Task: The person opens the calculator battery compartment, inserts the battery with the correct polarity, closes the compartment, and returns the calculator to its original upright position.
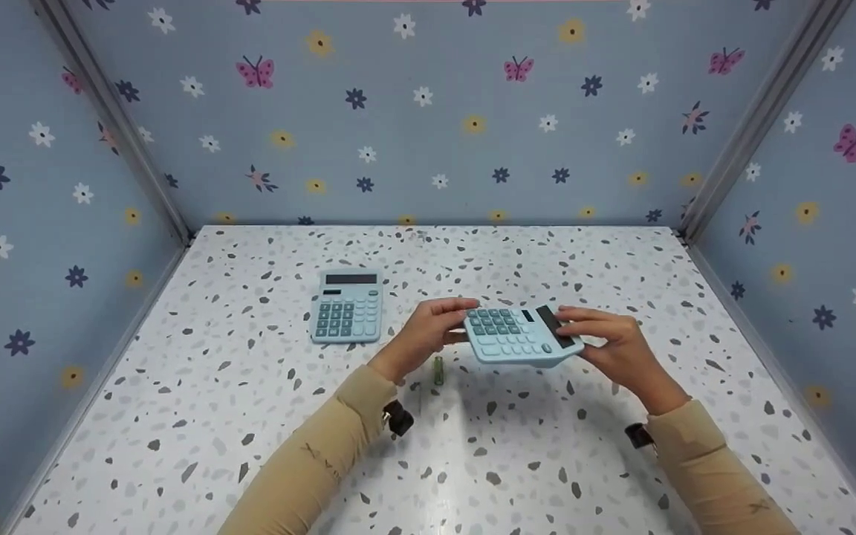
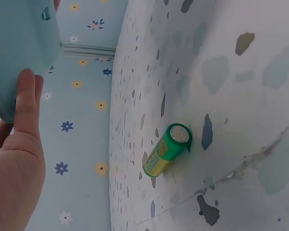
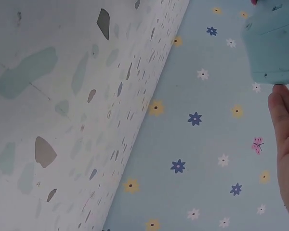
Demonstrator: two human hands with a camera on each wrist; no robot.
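Note:
Between both hands a light blue calculator (image 1: 521,334) is held above the table, turned sideways with its screen end to the right. My left hand (image 1: 428,331) grips its keypad end, fingers over and under the edge. At the screen end my right hand (image 1: 614,342) holds it, with fingertips on the dark panel. Its underside (image 2: 24,43) shows in the left wrist view. A green and yellow battery (image 2: 166,150) lies on the table just below the left hand. In the right wrist view, fingers (image 3: 284,113) touch the calculator's lower edge.
A second light blue calculator (image 1: 348,306) lies face up on the speckled table (image 1: 250,416), left of the hands. Flower-patterned panels (image 1: 428,111) enclose the back and both sides, with metal posts (image 1: 762,119) at the corners.

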